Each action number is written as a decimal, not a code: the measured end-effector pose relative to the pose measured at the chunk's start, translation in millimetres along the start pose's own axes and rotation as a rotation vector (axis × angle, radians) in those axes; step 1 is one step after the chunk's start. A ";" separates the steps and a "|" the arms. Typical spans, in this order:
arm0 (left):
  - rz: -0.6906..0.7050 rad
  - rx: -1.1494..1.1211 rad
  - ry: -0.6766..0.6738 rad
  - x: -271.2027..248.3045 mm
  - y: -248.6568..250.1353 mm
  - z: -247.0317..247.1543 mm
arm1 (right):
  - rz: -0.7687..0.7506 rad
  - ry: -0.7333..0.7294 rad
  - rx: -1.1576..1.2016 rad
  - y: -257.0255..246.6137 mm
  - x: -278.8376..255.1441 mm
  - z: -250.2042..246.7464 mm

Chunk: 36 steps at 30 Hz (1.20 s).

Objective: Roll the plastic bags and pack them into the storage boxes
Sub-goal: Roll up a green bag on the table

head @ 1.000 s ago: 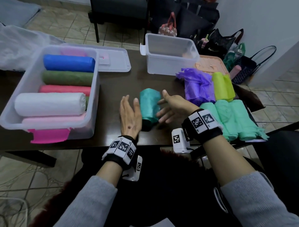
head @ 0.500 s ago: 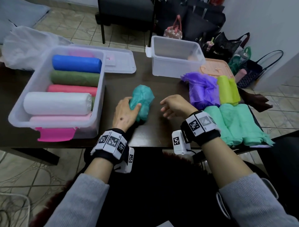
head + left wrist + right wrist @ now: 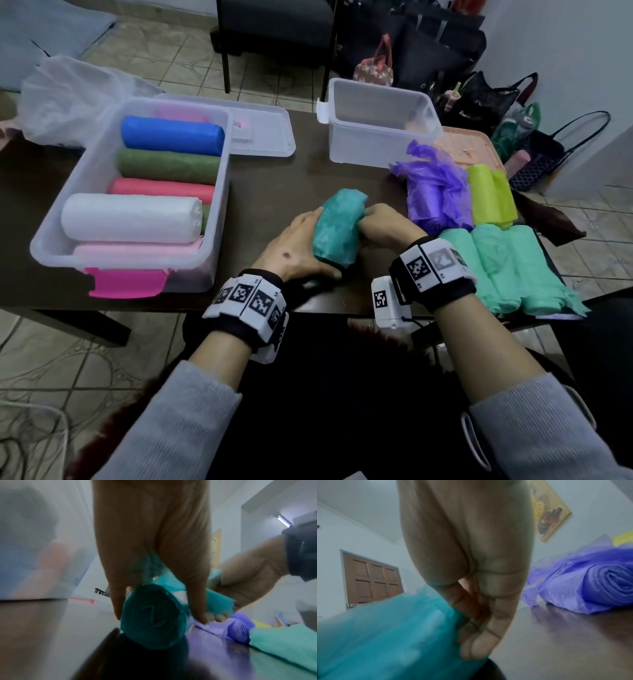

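On the dark table [image 3: 274, 185], between the filled storage box [image 3: 219, 205] at its left edge and the empty storage box [image 3: 380, 154] toward the far edge, the teal bag roll [image 3: 337, 231] lies near the front edge. It looks light, soft and slippery, likely to unwind unless gripped around its middle. The left hand [image 3: 294, 250] wraps its near end, fingers curled around it, while the right hand [image 3: 383, 224] curls against its right side.
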<state>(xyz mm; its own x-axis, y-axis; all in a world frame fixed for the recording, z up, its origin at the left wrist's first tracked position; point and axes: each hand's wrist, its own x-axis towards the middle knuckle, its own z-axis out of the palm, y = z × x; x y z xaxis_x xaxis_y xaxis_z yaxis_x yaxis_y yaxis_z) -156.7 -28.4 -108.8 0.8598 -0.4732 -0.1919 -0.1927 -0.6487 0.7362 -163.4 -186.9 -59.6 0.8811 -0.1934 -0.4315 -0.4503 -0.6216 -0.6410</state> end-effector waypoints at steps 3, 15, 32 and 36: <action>-0.080 -0.149 0.197 -4.8 11.8 -12.5 | -0.187 0.027 0.002 -2.4 1.3 1.0; -0.129 -0.217 0.791 25.2 40.2 -65.1 | -0.553 -0.063 -1.003 -6.9 -15.5 16.3; -0.080 0.533 -0.263 54.1 -7.8 -23.9 | -0.474 -0.282 -0.835 -3.4 -21.1 39.5; -0.044 0.606 -0.305 55.5 -9.3 -25.4 | -0.466 -0.337 -0.739 -8.8 -23.9 42.2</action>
<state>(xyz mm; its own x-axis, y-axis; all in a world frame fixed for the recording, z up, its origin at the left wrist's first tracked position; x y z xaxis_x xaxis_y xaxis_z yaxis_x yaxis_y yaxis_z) -95.2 -33.5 -109.8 0.7181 -0.5277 -0.4537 -0.4678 -0.8487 0.2466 -186.6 -144.8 -70.4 0.8092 0.3548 -0.4683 0.2453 -0.9283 -0.2794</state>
